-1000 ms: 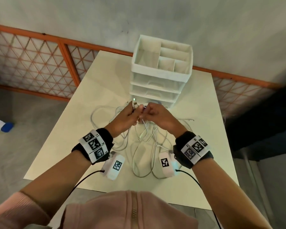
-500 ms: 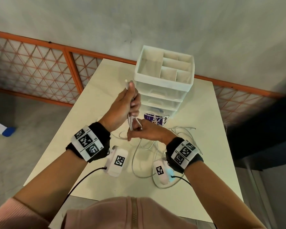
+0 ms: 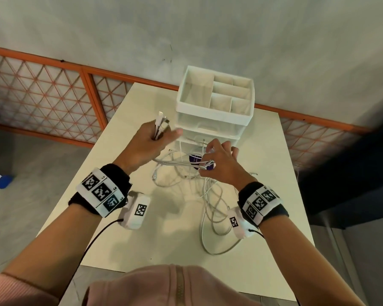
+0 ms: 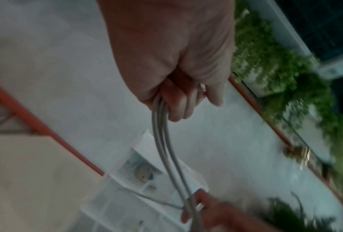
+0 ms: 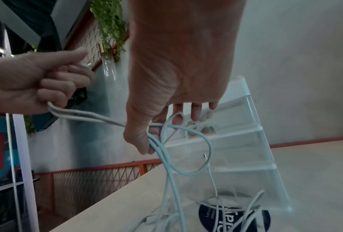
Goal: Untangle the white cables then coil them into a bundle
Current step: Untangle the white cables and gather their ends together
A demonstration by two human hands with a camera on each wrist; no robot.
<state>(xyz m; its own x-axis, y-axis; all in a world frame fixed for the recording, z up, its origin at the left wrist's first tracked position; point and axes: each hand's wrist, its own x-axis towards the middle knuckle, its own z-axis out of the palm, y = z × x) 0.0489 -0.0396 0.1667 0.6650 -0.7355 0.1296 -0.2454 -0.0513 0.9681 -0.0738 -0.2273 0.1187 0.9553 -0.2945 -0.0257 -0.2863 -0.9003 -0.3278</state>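
Note:
Several white cables point(image 3: 208, 195) lie tangled on the cream table point(image 3: 124, 239) in front of me. My left hand point(image 3: 161, 135) is raised at the left and grips a few cable ends in its fist, their connectors point(image 3: 161, 120) sticking up. In the left wrist view the cables point(image 4: 166, 149) hang down from the left hand point(image 4: 176, 102). They run across to my right hand point(image 3: 208, 164), which pinches them between thumb and forefinger just above the tangle. In the right wrist view a loop of cable point(image 5: 196, 149) hangs from the right hand point(image 5: 152, 138), the other fingers spread.
A white drawer organiser point(image 3: 215, 102) with open top compartments stands at the back of the table, right behind both hands. A dark purple round disc point(image 3: 195, 159) lies under the cables at its foot. An orange mesh railing point(image 3: 42, 89) runs behind the table.
Both hands were together near the organiser's base. The left hand rose with the cable ends and the right slid along the strands, away to the right, so the hands now stand apart.

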